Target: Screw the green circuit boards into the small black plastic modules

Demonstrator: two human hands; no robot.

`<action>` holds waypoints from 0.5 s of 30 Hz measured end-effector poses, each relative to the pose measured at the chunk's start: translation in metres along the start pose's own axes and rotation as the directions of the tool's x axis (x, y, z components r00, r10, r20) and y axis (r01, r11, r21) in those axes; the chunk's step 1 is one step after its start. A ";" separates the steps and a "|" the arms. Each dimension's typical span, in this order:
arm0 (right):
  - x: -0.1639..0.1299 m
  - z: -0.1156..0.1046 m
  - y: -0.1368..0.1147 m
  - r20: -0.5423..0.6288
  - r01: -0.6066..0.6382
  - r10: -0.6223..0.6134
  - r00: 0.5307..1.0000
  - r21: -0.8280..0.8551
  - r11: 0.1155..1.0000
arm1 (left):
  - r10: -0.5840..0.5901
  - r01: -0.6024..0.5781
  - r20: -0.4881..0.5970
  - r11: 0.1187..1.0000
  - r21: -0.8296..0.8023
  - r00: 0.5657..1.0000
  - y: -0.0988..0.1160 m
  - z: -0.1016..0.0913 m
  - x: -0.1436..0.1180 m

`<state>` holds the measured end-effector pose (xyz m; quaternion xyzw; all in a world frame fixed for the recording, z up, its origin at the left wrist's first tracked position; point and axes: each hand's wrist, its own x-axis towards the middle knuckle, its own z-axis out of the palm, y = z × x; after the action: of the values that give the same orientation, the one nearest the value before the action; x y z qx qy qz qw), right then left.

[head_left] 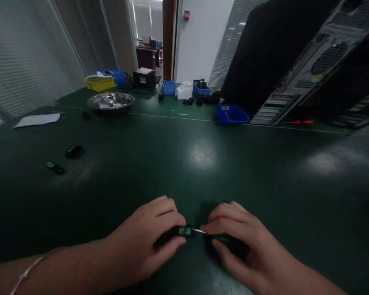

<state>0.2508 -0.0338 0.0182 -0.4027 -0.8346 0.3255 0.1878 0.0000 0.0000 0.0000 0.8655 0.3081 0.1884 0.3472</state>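
A: Low in the frame's centre, on the dark green work mat [203, 164], the left hand [144, 241] pinches a small black part with a green circuit face [181, 232].

B: And the right hand [242, 246]?

A: Its fingers curl closed around a slim, silver-tipped tool [199, 231], possibly a screwdriver; the light is dim. The tip touches the part.

B: Background?

A: Upper left, a round steel bowl [110, 101].
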 end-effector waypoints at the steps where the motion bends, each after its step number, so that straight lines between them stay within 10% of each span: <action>1: 0.001 0.001 -0.001 -0.009 0.005 -0.005 1.000 0.002 1.000 | 0.007 -0.007 0.000 1.000 -0.001 1.000 0.001 0.000 -0.001; 15: 0.005 0.007 -0.004 -0.016 0.067 -0.067 0.998 -0.053 0.996 | 0.065 -0.065 -0.011 0.998 -0.005 0.998 0.001 -0.002 -0.002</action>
<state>0.2414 -0.0339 0.0164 -0.3821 -0.8543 0.2934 0.1951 -0.0020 -0.0011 0.0018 0.8731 0.2812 0.2051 0.3415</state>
